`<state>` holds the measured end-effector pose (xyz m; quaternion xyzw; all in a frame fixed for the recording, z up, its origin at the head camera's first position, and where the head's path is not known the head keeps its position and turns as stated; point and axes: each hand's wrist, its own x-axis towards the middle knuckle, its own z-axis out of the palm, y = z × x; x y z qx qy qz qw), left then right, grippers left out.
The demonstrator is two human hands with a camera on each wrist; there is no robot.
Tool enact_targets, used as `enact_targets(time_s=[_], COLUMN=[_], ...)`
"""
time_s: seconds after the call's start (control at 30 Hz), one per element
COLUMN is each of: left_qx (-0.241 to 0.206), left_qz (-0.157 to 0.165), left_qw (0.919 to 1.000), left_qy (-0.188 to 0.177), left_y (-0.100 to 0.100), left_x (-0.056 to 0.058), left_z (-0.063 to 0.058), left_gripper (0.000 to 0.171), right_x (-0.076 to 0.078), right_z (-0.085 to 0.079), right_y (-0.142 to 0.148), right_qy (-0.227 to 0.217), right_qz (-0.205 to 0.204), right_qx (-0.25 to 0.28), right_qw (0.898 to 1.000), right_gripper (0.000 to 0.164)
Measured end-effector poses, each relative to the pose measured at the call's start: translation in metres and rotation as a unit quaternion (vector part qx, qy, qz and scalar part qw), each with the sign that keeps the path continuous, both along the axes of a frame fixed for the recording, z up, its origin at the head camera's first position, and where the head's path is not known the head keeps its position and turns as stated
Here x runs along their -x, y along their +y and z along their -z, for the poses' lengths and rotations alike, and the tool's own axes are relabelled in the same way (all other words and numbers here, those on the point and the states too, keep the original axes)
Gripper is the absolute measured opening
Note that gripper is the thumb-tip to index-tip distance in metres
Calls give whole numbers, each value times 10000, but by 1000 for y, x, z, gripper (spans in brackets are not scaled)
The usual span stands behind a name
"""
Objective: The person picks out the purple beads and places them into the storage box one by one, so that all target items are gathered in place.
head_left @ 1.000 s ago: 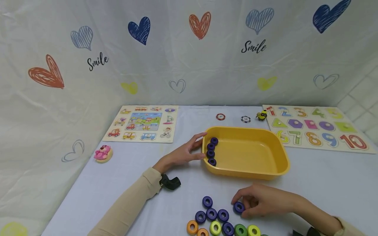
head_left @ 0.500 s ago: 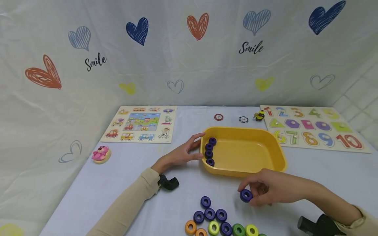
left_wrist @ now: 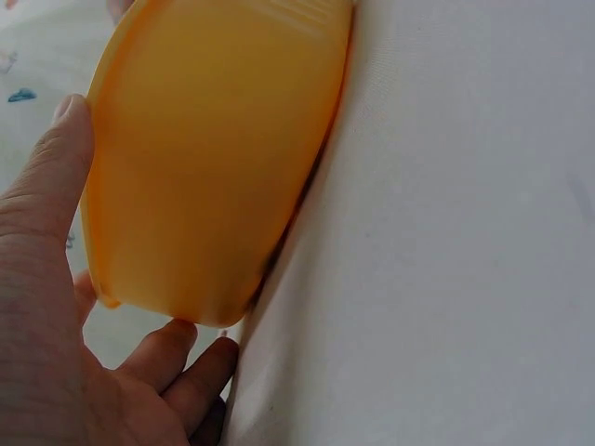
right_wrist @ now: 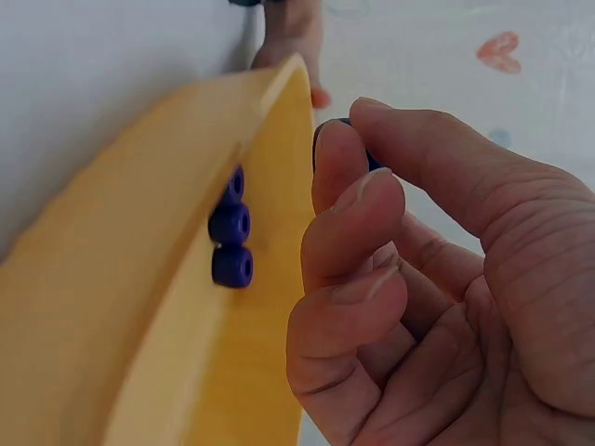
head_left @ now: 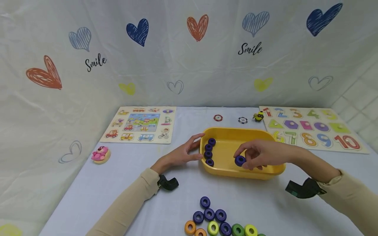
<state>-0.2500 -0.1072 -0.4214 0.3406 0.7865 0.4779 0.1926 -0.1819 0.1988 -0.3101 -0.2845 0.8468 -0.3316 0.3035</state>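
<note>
Your right hand (head_left: 260,154) pinching a ring (head_left: 240,160) at the fingertips, over the tray (head_left: 233,173), left hand (head_left: 180,153) spread against its end

I see one dark purple-blue ring (head_left: 237,161), thick and glossy, pinched by the right hand (head_left: 262,153) over the near side of the yellow tray (head_left: 225,147); four matching rings (head_left: 206,155) sit inside, lined up along the left wall; I read the tray as a shallow rounded rectangle, lying flat, open side up, left end touched by the left hand (head_left: 181,154).
</note>
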Motion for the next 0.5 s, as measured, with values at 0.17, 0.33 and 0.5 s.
enact_targets(time_s=[0.17, 0.33, 0.5], left_qx=[-4, -41, -89], left_qz=[-19, -6, 55], left_qw=[10000, 10000, 9999], left_qy=[17, -21, -89], left_y=[-2, -2, -1], left_x=[1, 0, 0], left_z=[0, -1, -1], left_gripper=[79, 80, 79], right_x=[24, 50, 70], right_z=[4, 13, 22], right_y=[-4, -12, -23], right_qy=[-4, 102, 100], right_qz=[207, 267, 288], right_qx=[-174, -374, -738], right_qw=[9996, 9989, 9968], right_gripper=[40, 38, 37])
